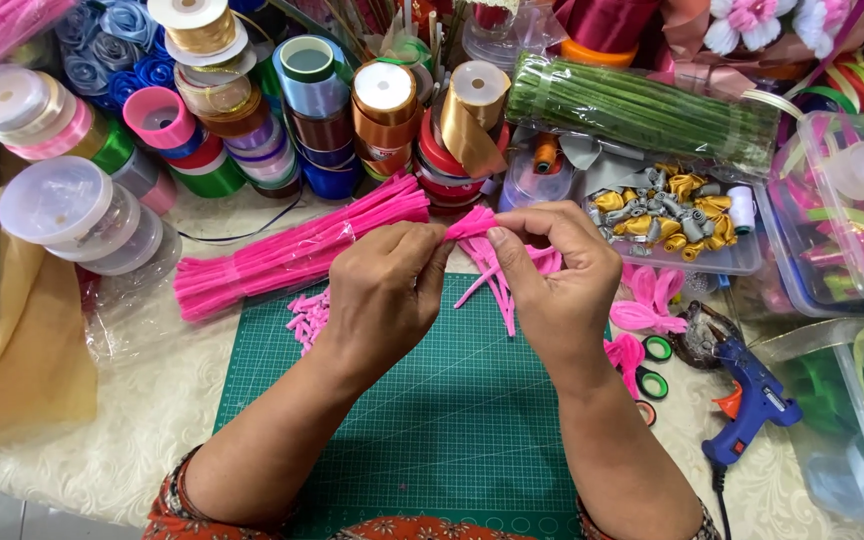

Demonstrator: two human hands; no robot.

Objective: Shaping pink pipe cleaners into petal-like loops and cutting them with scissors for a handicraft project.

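Both my hands are raised over a green cutting mat [432, 420]. My left hand [384, 290] and my right hand [552, 275] pinch the top of a small bunch of pink pipe cleaners [492, 265], whose loose ends hang down between the hands. A long bundle of pink pipe cleaners [292, 250] lies in clear wrap to the left of the hands. Short pink cut pieces [307, 318] lie on the mat's left edge. Finished pink loops [647, 300] rest to the right.
Ribbon spools [312, 110] crowd the back of the table. A bag of green stems [642, 110] and a clear tray of gold and silver bits [667, 215] sit at back right. A blue glue gun [752, 400], tape rolls [652, 382] and plastic boxes [842, 220] lie at right.
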